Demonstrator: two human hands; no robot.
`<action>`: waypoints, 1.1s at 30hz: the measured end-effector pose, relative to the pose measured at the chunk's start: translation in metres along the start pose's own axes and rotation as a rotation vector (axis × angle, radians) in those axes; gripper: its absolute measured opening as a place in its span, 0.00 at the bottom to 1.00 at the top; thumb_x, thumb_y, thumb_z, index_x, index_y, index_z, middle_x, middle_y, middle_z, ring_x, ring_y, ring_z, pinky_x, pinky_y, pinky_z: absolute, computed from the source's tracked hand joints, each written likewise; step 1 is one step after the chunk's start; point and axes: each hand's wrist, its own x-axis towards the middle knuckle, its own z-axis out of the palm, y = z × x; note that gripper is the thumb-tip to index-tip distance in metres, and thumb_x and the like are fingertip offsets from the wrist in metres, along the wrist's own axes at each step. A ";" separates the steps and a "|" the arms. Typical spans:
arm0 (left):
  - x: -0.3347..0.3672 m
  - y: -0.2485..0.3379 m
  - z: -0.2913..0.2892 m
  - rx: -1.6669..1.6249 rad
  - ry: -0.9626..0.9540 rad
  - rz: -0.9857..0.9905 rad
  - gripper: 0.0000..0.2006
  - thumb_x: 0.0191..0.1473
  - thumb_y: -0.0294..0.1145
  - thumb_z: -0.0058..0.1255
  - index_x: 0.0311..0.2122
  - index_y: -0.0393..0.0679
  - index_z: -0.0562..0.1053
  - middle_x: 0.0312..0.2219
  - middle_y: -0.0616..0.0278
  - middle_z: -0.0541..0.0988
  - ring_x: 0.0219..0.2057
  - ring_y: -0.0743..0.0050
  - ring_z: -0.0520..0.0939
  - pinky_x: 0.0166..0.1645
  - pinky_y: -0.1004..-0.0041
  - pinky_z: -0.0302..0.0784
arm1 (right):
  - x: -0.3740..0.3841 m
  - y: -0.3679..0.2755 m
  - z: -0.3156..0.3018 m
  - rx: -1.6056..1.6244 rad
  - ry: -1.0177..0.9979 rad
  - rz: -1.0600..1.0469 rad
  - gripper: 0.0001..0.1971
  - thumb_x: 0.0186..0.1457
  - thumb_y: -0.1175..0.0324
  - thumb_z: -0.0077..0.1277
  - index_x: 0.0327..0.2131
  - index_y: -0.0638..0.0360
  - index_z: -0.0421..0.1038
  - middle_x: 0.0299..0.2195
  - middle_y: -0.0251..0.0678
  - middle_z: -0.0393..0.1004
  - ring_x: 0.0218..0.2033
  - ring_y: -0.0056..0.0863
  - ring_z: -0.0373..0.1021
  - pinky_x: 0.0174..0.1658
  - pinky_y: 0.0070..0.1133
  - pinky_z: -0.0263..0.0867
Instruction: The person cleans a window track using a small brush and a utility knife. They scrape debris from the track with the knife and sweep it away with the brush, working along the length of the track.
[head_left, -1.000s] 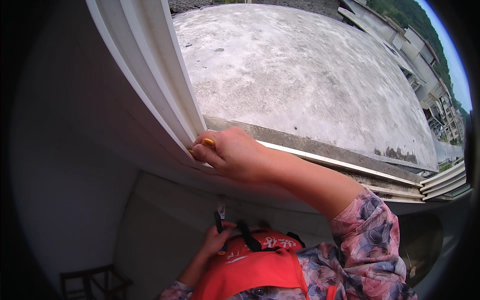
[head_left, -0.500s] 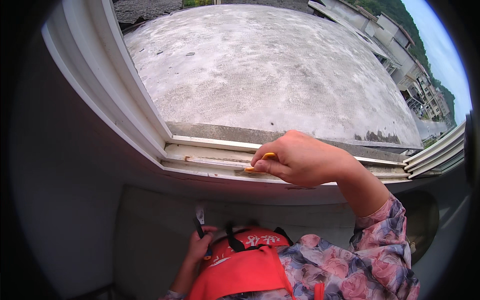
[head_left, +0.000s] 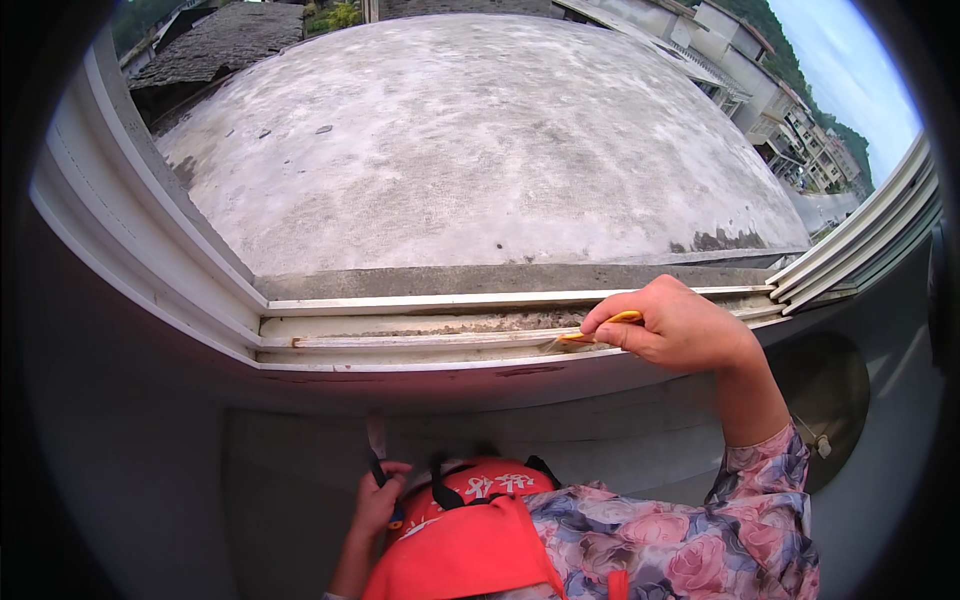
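Observation:
My right hand [head_left: 680, 325] is closed around a small brush with a yellow handle [head_left: 627, 317]. The brush's pale bristles [head_left: 553, 346] touch the white window track [head_left: 420, 340], right of its middle. Brownish dirt [head_left: 500, 323] lies in the groove behind the brush. Down by my waist, my left hand [head_left: 375, 500] grips what looks like a scraper, with a black and blue handle and a pale, blurred blade [head_left: 377, 437] pointing up. It is well below the sill, apart from the track.
White window frame profiles [head_left: 150, 230] rise at the left, and sliding sash edges [head_left: 850, 230] stand at the right. Beyond the opening lies a grey concrete roof [head_left: 480, 150]. A dark round object [head_left: 815, 400] is by my right elbow. I wear a red apron [head_left: 470, 555].
My right hand has moved the brush rightward along the track, uncovering more of the dirty groove. The whole view has shifted slightly. My left hand stays low, still gripping its tool.

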 end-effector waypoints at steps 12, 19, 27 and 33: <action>-0.008 -0.005 0.015 0.085 0.002 0.023 0.09 0.52 0.27 0.47 0.37 0.39 0.76 0.22 0.75 0.72 0.24 0.89 0.68 0.29 0.82 0.65 | -0.018 0.026 0.006 0.348 0.249 0.062 0.11 0.53 0.66 0.50 0.32 0.65 0.77 0.17 0.28 0.71 0.20 0.10 0.62 0.23 0.14 0.58; -0.005 -0.005 0.018 0.005 -0.002 0.008 0.09 0.52 0.27 0.48 0.38 0.39 0.76 0.23 0.74 0.73 0.25 0.88 0.70 0.30 0.82 0.66 | 0.081 -0.048 0.051 0.560 0.179 -0.284 0.13 0.55 0.63 0.50 0.31 0.65 0.77 0.19 0.37 0.74 0.20 0.19 0.66 0.25 0.20 0.62; -0.014 -0.022 0.014 -0.058 0.094 0.023 0.09 0.51 0.27 0.48 0.37 0.41 0.76 0.20 0.75 0.70 0.21 0.88 0.67 0.26 0.81 0.62 | 0.042 0.001 0.026 0.107 0.264 0.063 0.12 0.49 0.65 0.49 0.26 0.65 0.76 0.15 0.44 0.72 0.17 0.30 0.70 0.26 0.24 0.65; -0.016 -0.012 0.016 -0.063 0.080 -0.020 0.09 0.52 0.28 0.47 0.38 0.41 0.76 0.24 0.74 0.73 0.25 0.88 0.70 0.30 0.83 0.65 | 0.038 -0.017 0.030 0.475 0.309 -0.099 0.11 0.56 0.66 0.51 0.29 0.65 0.76 0.16 0.25 0.70 0.19 0.10 0.63 0.22 0.12 0.58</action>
